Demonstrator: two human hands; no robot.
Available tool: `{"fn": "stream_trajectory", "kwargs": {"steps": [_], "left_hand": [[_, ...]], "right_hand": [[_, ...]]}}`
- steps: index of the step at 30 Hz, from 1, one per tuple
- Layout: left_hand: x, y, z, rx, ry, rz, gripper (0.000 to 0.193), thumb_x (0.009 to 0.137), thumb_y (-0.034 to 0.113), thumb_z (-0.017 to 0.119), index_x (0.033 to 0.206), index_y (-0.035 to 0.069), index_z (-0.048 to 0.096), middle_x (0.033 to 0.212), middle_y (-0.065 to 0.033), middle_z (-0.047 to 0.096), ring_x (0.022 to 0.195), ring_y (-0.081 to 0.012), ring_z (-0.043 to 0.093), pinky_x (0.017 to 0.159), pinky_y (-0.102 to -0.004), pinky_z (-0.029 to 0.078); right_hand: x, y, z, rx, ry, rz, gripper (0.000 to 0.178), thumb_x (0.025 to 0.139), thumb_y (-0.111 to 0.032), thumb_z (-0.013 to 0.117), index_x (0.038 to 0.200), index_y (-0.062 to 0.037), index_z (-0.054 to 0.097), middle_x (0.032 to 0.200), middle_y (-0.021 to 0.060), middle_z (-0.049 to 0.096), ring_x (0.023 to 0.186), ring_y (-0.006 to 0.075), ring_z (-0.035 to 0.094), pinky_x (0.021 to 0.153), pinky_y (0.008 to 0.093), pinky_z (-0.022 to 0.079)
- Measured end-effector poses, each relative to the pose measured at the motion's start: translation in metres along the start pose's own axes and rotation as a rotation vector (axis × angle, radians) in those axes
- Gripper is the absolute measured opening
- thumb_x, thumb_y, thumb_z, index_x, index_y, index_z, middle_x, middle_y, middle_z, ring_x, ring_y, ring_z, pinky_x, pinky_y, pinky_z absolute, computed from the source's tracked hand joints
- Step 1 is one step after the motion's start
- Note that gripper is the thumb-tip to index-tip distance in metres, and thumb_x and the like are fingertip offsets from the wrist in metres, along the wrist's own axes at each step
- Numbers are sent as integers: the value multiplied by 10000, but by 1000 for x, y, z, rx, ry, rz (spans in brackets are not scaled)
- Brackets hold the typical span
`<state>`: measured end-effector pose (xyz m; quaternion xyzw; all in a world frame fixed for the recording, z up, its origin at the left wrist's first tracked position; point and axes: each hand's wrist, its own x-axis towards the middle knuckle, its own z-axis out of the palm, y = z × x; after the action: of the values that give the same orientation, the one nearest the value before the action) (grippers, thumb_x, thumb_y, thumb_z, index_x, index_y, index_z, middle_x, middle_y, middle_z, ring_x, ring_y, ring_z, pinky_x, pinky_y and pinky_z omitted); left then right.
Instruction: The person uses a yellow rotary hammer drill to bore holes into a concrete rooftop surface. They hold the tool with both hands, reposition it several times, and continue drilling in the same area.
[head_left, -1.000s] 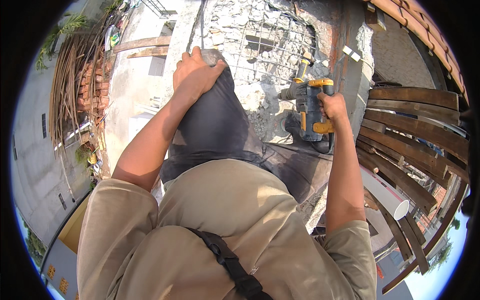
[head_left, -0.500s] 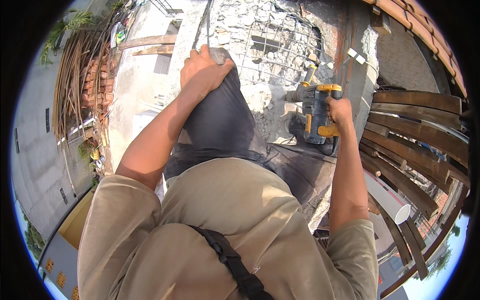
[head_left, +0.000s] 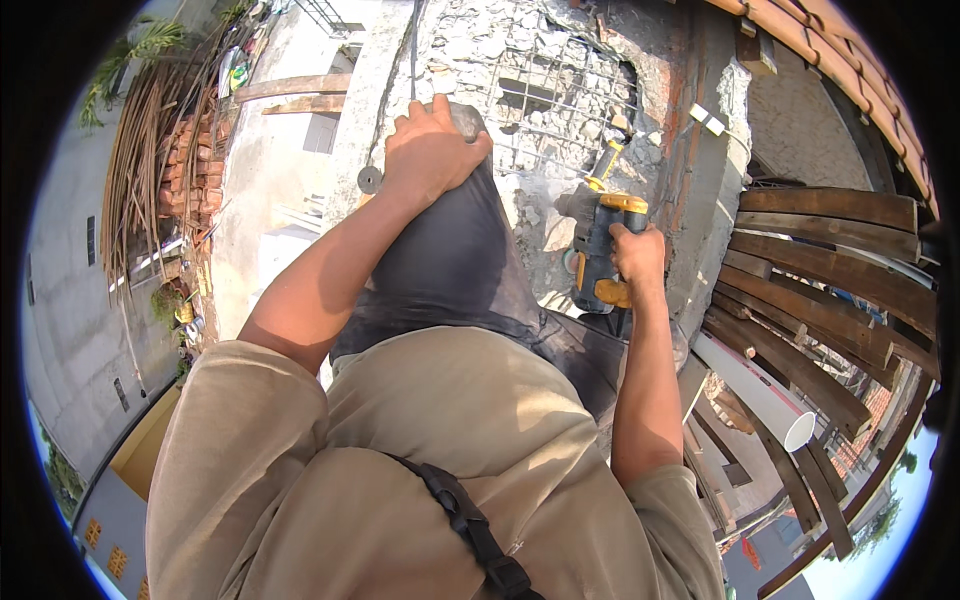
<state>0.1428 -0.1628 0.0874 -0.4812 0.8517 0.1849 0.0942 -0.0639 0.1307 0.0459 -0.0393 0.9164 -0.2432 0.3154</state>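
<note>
My left hand (head_left: 432,152) lies over the bent knee of my dark trousers (head_left: 440,240), its fingers spread and holding nothing. To the right, my right hand (head_left: 640,252) is wrapped round the rear handle of a black and yellow rotary hammer (head_left: 596,252). The tool's yellow side handle (head_left: 606,160) sticks out toward the far side, and no hand is on it. Its front end points left over broken concrete (head_left: 545,120) with a grid of bare steel bars. The tip of the bit cannot be made out amid dust and glare.
Wooden planks (head_left: 830,270) stretch along the right, with a white pipe (head_left: 760,390) below them. Roof tiles (head_left: 800,25) edge the upper right. A white block-like piece (head_left: 706,119) lies on the concrete ledge. Far left are stacked bricks (head_left: 190,180) and long thin sticks (head_left: 140,170).
My right hand has moved left with the rotary hammer, which is turned slightly. My left hand and knee have shifted a little to the right in view.
</note>
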Motion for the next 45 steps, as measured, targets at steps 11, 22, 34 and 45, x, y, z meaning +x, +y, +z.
{"fn": "stream_trajectory", "kwargs": {"steps": [11,22,34,45], "left_hand": [[-2,-7,10,4,46,34,824,976,628,664,1476,-16,541,1407,-283,587,1294,-424,640,1031,-548,580],[9,-1,9,-42,95,70,771,986,550,665,1473,-43,586,1299,-278,640,1205,-440,687,994,-549,591],[19,-12,-4,-16,-9,-28,850,978,624,645,1553,2,570,1370,-242,650,1250,-402,697,1040,-521,597],[25,-18,-5,-49,42,-71,849,957,658,657,1532,35,616,1373,-243,679,1290,-389,699,1066,-495,587]], "right_hand": [[-6,54,0,215,109,-10,263,913,-191,772,785,-8,632,638,52,623,482,158,588,462,348,451],[-17,73,51,119,32,-3,407,861,-283,755,1033,85,766,864,196,795,842,293,777,825,437,585],[17,-26,-11,116,-123,-33,237,990,-189,799,970,-24,630,716,34,629,523,138,593,476,335,464],[137,-56,-25,148,-224,120,213,946,-140,751,794,-52,631,710,40,610,536,156,540,497,363,427]]}}
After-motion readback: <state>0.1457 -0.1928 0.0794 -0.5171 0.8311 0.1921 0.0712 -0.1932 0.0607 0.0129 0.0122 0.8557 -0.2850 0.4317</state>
